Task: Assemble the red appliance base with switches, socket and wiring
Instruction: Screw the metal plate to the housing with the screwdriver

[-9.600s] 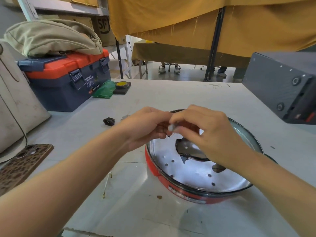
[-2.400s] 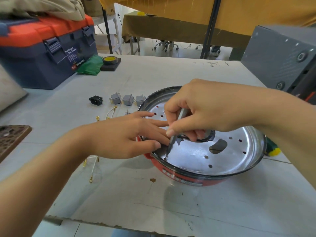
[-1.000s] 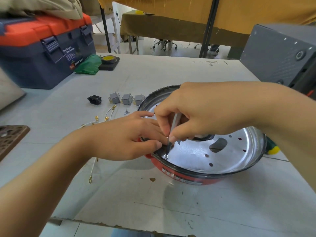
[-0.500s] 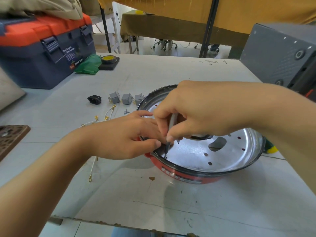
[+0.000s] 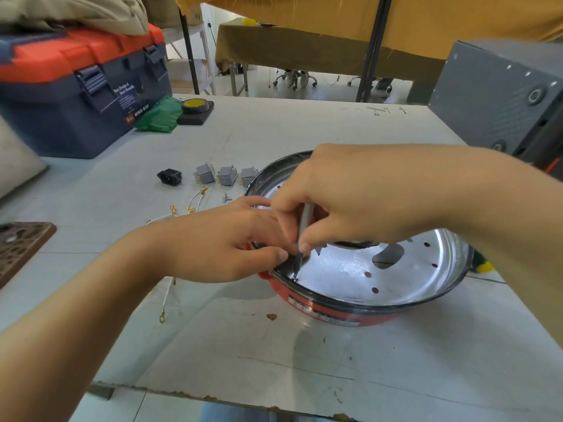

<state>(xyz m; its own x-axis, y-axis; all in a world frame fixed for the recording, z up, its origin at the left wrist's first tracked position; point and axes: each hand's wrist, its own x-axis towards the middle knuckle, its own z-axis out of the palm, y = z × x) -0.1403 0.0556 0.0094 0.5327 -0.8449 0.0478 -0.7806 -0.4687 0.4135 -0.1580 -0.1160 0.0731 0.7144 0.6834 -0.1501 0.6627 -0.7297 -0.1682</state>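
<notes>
While both hands worked at its near-left rim, one red appliance base (image 5: 332, 315) sat right of centre on one white table (image 5: 274, 360).
Counted largest to smallest: one blue toolbox (image 5: 76, 95) with an orange lid stood at far left; one grey case (image 5: 499, 95) at far right; one left hand (image 5: 219, 239) gripped the base's rim, thumb curled against the edge; one right hand (image 5: 350, 202) pinched one slim screwdriver (image 5: 301, 239), held nearly upright, its tip on one screw (image 5: 295, 278) inside the rim; three grey switches (image 5: 227, 175) lay in a row just left of the base; one black socket (image 5: 170, 176) lay beside them; several white wires (image 5: 195, 197) with brass terminals lay near the left wrist, their count unclear.
</notes>
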